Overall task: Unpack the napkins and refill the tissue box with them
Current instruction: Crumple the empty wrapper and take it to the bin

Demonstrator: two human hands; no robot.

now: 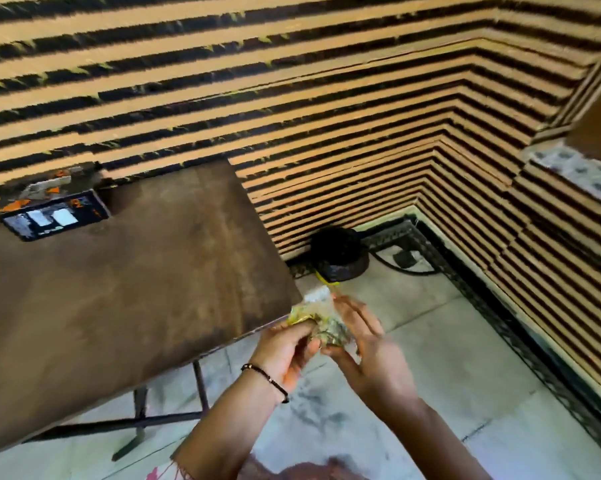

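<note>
Your left hand (287,348) and right hand (368,351) are both closed around a crumpled plastic wrapper (321,323) held between them, just off the table (136,289) corner. It looks light, soft and probably slippery, so pinch a bunched edge instead of the slick face. White showing at the top may be napkins; I can't tell how many are inside. The tissue box (54,216) sits well ahead and left of your hands, with white showing at its opening.
</note>
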